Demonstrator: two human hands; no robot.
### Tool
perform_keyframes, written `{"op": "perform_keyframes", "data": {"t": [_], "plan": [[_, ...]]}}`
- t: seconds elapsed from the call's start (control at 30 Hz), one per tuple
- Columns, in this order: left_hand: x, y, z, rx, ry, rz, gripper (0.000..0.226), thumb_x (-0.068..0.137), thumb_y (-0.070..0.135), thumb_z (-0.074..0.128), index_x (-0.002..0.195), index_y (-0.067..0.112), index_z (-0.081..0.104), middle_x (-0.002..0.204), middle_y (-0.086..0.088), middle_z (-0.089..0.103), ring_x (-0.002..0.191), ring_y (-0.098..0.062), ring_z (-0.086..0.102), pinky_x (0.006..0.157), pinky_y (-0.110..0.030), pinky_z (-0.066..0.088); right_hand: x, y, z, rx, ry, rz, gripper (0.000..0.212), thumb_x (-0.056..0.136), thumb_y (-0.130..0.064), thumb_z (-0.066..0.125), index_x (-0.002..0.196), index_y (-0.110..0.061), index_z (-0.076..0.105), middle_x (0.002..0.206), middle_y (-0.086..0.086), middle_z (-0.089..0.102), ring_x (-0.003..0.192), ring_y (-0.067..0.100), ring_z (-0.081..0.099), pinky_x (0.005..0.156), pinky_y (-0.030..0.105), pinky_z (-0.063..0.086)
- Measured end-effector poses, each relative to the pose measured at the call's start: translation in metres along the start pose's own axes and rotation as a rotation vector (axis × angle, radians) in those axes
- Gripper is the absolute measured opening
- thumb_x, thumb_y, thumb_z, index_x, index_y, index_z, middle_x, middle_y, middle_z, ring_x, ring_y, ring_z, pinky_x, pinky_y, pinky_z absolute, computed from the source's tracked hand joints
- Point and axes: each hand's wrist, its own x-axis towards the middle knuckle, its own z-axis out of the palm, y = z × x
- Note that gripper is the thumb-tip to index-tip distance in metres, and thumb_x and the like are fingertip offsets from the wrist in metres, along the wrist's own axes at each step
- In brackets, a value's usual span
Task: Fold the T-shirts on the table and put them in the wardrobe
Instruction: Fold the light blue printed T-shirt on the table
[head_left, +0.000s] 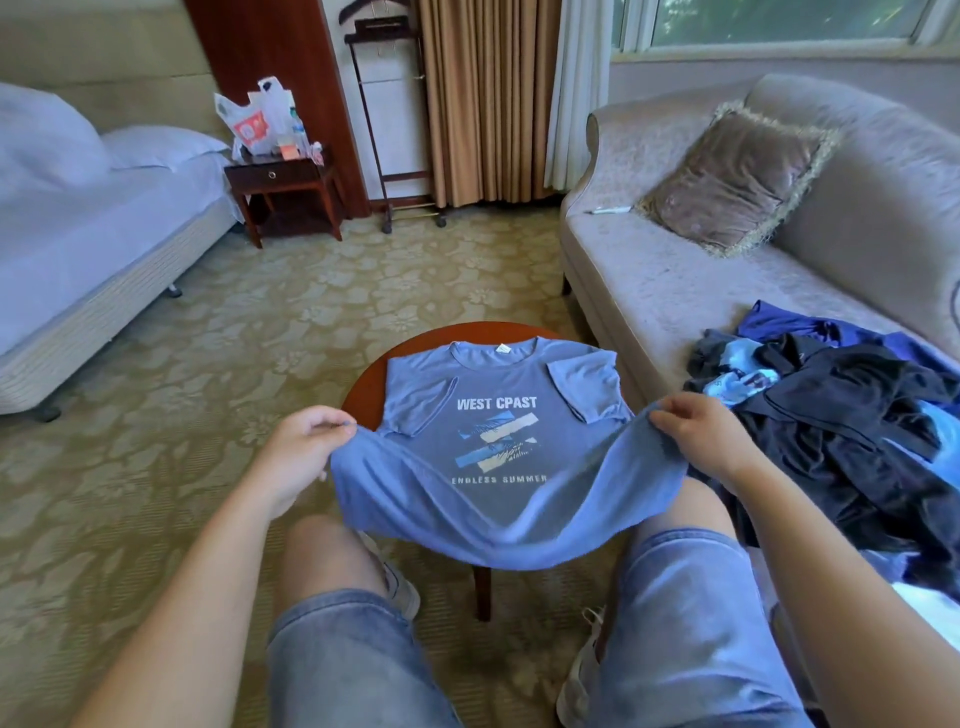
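A blue T-shirt (498, 457) with a "WEST CPAST" print lies face up on a small round wooden table (366, 387), collar away from me, both sleeves folded inward over the chest. Its lower half hangs off the near edge towards my knees. My left hand (301, 447) pinches the shirt's left side edge and lifts it. My right hand (701, 431) pinches the right side edge at about the same height. The cloth sags between the two hands. No wardrobe is in view.
A heap of dark and blue clothes (841, 431) lies on the beige sofa (675, 291) to my right, beyond it a fringed cushion (737, 182). A bed (88, 239) stands at the left, a nightstand (283, 192) with bags and a valet stand (395, 130) at the back. Patterned carpet surrounds the table.
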Motion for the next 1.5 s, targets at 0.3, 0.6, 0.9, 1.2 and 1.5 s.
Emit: {"op": "perform_keyframes", "data": {"t": [0.3,0.6,0.9,1.2,1.5], "plan": [[0.138,0.006,0.028,-0.33,0.447,-0.115,0.008,0.096,0.012,0.057,0.101,0.015,0.062,0.081,0.002,0.054,0.081,-0.015,0.054,0.045,-0.013,0.051,0.132,0.011,0.027,-0.016,0.374,0.232,0.029,0.097,-0.02,0.046,0.116,-0.004,0.063,0.112,0.02,0.065,0.107,0.037,0.058,0.086,0.037,0.043],[0.292,0.005,0.068,-0.204,0.463,-0.184,0.01,0.092,0.006,0.059,0.097,0.015,0.063,0.082,-0.004,0.057,0.066,-0.013,0.055,0.043,-0.014,0.05,0.271,0.018,0.06,-0.209,0.297,0.265,0.03,0.096,-0.02,0.045,0.113,-0.004,0.064,0.115,0.024,0.064,0.107,0.04,0.058,0.082,0.035,0.043],[0.295,-0.046,0.108,0.328,0.309,-0.079,0.077,0.09,0.029,0.065,0.153,0.011,0.023,0.154,-0.014,0.03,0.143,-0.026,0.028,0.116,-0.034,0.024,0.272,0.033,0.125,-0.143,0.233,0.149,0.05,0.096,-0.014,0.049,0.143,-0.003,0.039,0.142,0.024,0.04,0.127,0.034,0.044,0.107,0.031,0.029],[0.214,-0.095,0.122,0.72,0.218,0.014,0.072,0.096,0.046,0.05,0.153,0.015,0.02,0.155,-0.015,0.026,0.144,-0.031,0.021,0.119,-0.044,0.015,0.185,0.057,0.157,-0.735,-0.187,0.075,0.068,0.097,-0.063,0.024,0.153,-0.026,0.02,0.162,0.007,0.004,0.149,0.025,-0.002,0.116,0.058,0.003],[0.196,-0.101,0.111,0.738,0.263,-0.002,0.066,0.097,0.045,0.045,0.153,0.018,0.021,0.154,-0.013,0.03,0.143,-0.03,0.023,0.119,-0.042,0.016,0.201,0.068,0.147,-0.799,-0.275,-0.087,0.071,0.095,-0.064,0.018,0.155,-0.027,0.014,0.164,0.001,0.001,0.15,0.019,-0.005,0.12,0.052,-0.002]]}}
